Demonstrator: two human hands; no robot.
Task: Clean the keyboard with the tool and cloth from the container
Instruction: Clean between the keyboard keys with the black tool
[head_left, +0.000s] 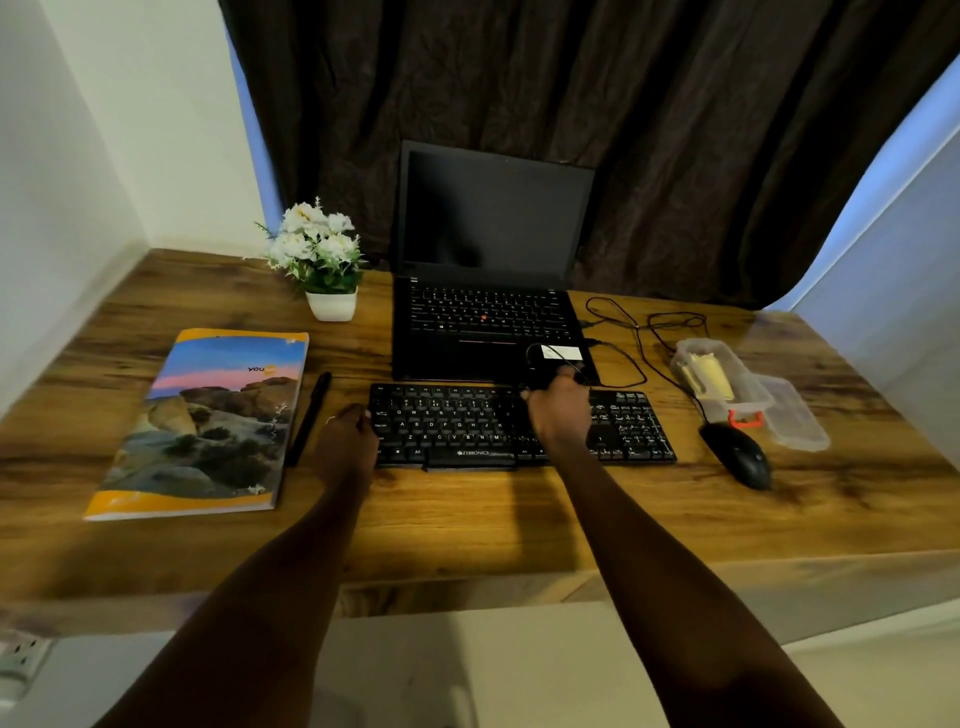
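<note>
1. At the left end of the desk, a picture-covered book is lying flat, with a black pen just beside it.
2. At the near centre, the black keyboard is being gripped at its left edge by the left hand, the fingers being curled against the side.
3. Over the keyboard's far edge, something dark is being covered by the right hand. Whether anything is being gripped there cannot be told.
4. The keyboard is being judged light, stiff and hard-shelled, with keys that give under pressure and a cable trailing behind. It is probably best being taken by its two short ends, not by the keys.
5. Further right, the open container is lying with a yellow cloth inside, its lid touching it and a mouse in front. The cloth is being judged soft and limp, best pinched at a corner. No tool is being made out.
</note>
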